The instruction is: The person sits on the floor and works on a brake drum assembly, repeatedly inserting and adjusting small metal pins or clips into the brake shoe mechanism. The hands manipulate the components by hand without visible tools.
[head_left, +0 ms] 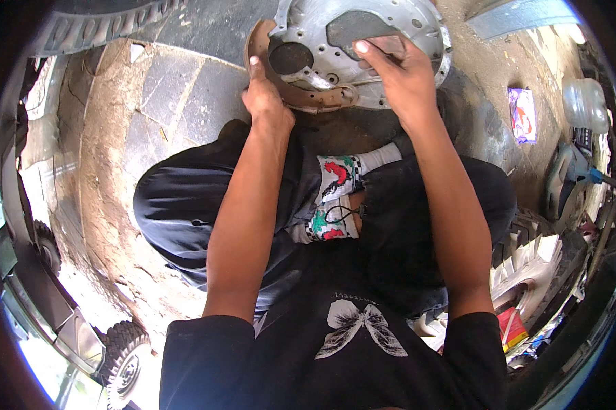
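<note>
Shirt [274, 348] nearest, head view; crossed legs [185, 191] beyond. Brake shoe [312, 100] lies over the lower-left rim of the grey plate [312, 20]; contact between them unclear. Left hand [268, 99]: thumb pressed on the brake shoe, fingers mostly hidden, grip looks firm. Right hand [409, 74]: over the plate, thumb out, fingers bent; cannot tell whether it pinches anything. Judgement: steady the plate, keep the brake shoe level with its face, thumb clear of edges. Orientation: long axis upper left to lower right; hollow side faces the plate's middle, up and right.
</note>
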`<state>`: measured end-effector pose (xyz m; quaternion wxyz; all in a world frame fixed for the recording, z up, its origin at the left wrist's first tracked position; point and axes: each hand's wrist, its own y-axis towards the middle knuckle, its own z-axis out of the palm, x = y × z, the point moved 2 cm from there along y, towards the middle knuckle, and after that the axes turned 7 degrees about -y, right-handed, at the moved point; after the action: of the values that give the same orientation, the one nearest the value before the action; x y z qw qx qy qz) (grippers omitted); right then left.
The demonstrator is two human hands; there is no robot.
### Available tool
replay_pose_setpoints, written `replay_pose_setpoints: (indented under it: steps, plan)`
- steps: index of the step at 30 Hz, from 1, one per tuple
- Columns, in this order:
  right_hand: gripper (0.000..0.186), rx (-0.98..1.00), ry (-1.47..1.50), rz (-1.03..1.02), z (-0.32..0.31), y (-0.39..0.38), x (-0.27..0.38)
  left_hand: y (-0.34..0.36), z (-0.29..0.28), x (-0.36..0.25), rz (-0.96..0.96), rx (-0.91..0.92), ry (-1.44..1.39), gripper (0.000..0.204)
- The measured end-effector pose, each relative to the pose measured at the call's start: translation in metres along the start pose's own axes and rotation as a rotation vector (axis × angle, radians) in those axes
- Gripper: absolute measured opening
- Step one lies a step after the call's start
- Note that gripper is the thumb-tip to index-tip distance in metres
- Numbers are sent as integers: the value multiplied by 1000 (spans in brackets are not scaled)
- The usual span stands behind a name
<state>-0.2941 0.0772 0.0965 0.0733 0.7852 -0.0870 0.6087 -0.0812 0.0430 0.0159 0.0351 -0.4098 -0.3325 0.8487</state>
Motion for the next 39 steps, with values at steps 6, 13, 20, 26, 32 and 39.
replay_pose_setpoints:
  steps: [6,13,20,26,32,39]
  plan:
    - [32,-151,-40,49,-11,6,-9,-28,12,-23,263,404,-109,78]
    - [26,-299,199,78,-19,4,9,-35,29,-53,357,315,-250,45]
    - [25,-294,158,81,-14,0,2,-48,39,-59,518,367,-203,38]
    - [24,-276,-96,46,-2,4,-16,-44,41,-50,451,435,-242,37]
    - [25,-215,-119,-4,1,2,-15,-46,44,-51,459,401,-258,33]
    - [28,-205,-248,4,5,-4,-8,-50,52,-45,768,399,117,35]
